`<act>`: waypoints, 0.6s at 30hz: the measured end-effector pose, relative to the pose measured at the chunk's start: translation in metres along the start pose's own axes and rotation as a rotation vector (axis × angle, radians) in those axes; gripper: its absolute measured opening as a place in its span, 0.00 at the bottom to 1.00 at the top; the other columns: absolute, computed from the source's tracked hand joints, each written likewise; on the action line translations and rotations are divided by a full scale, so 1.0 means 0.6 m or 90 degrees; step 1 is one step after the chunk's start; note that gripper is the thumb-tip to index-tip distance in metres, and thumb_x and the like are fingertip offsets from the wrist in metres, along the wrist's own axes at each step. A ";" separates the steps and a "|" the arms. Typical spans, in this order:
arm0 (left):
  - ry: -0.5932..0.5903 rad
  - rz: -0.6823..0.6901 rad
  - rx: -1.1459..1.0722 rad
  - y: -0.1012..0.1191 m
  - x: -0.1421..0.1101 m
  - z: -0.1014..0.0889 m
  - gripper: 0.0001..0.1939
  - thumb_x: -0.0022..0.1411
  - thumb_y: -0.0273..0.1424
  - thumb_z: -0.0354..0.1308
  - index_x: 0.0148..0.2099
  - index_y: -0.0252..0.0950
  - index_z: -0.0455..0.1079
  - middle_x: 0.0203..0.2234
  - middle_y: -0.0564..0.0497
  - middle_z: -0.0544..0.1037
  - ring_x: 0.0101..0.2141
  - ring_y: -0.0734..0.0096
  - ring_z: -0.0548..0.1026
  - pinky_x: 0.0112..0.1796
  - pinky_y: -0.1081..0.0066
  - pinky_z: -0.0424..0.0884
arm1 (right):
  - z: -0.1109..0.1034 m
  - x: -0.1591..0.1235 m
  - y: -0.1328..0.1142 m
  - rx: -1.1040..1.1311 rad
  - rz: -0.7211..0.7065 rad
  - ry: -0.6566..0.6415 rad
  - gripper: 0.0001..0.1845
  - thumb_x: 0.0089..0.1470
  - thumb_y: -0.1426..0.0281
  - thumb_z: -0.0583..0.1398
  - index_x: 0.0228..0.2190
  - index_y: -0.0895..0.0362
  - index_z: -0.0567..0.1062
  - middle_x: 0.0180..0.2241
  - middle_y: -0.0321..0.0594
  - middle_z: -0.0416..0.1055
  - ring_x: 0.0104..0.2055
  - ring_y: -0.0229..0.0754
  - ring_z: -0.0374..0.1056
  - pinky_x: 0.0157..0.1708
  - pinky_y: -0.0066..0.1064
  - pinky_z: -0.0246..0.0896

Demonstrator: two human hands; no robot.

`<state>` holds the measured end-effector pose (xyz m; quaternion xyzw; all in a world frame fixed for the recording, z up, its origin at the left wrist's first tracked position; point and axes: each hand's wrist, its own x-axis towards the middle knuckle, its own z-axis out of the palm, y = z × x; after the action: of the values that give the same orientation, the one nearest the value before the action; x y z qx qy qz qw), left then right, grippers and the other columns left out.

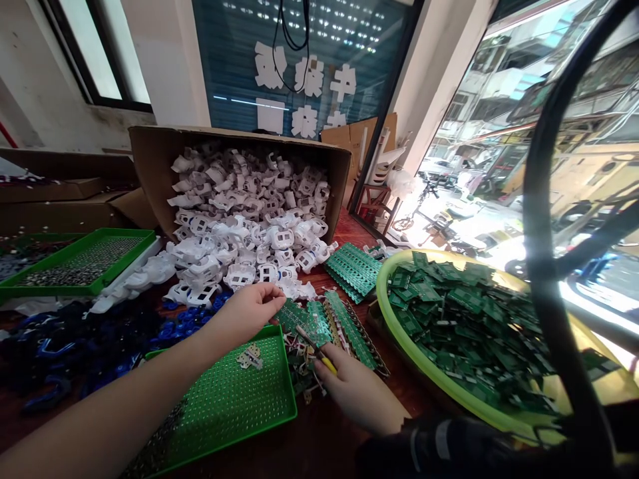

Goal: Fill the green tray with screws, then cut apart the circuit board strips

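My left hand (pixel 259 303) is closed, with thumb and fingertips pinching the edge of a green circuit board (pixel 297 316). My right hand (pixel 352 386) is wrapped round a slim tool (pixel 327 362) with a yellow and dark handle; its exact kind is unclear. The tool's tip points up and left, right at the board. Beneath and beside the board lie small parts with wires (pixel 304 372), and just right of them stand rows of green board strips (pixel 352 326). Under my left forearm is a green perforated tray (pixel 239 392) holding a small pale metal piece (pixel 249 357).
A tipped cardboard box (pixel 150 166) spills white plastic shells (pixel 249 233). Blue plastic parts (pixel 100 339) are heaped at left, near another green tray (pixel 144 236). Stacked green panels (pixel 353 271) sit beside a yellow basin (pixel 382 293) full of circuit boards. A black cable (pixel 542 199) hangs close on the right.
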<state>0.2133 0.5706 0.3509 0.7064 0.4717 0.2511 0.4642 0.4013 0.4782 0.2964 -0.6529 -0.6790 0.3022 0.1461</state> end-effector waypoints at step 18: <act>0.029 -0.063 -0.108 -0.057 0.039 -0.027 0.14 0.47 0.41 0.60 0.31 0.35 0.67 0.23 0.56 0.69 0.23 0.70 0.73 0.27 0.72 0.63 | -0.003 0.001 0.023 0.196 -0.016 -0.024 0.20 0.56 0.54 0.50 0.35 0.57 0.69 0.35 0.43 0.66 0.38 0.47 0.63 0.38 0.35 0.57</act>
<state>0.1955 0.6029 0.3255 0.6344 0.4936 0.2825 0.5236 0.4132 0.4788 0.2891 -0.6082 -0.6356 0.4130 0.2355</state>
